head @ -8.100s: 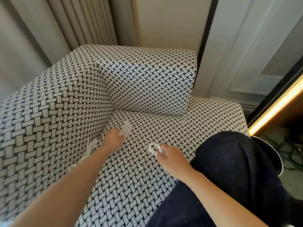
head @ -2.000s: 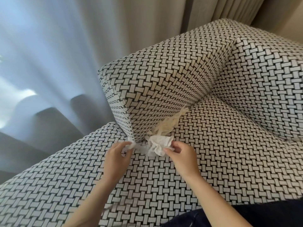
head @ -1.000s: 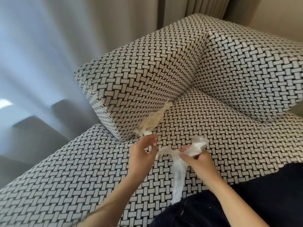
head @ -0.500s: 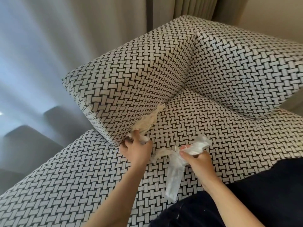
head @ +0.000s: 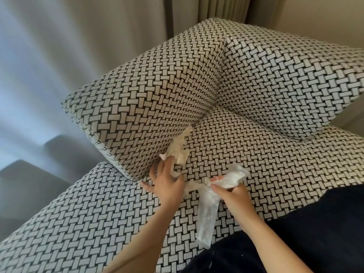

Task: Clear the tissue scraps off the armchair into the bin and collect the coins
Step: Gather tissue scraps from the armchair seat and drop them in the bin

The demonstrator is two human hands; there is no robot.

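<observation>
- Head view: the left hand [head: 167, 186] lies on the armchair [head: 78, 223] seat with its fingers stretched and its thumb splayed to the side. The fingertips touch the lower end of the wedged tissue [head: 179, 148].
- That wedged tissue is a cream, shredded piece stuck in the crease where the armrest [head: 153, 103] meets the seat [head: 266, 158]. It runs up along the crease, away from the hand.
- The right hand [head: 234, 194], just beside the left, has its fingers and thumb curled round a crumpled tissue [head: 230, 177]. A long white strip [head: 206, 217] of this tissue hangs below the fist, over the front of the seat.
- Count: two hands and two lots of tissue, one wedged and one held.
- The armchair is covered in a black-and-white basket-weave fabric. Its armrest and back cushion [head: 285, 85] meet at the far corner.
- Pale grey-beige curtains [head: 98, 36] hang behind the chair.
- A dark trouser leg [head: 315, 233] fills the lower right, against the seat's front edge.
</observation>
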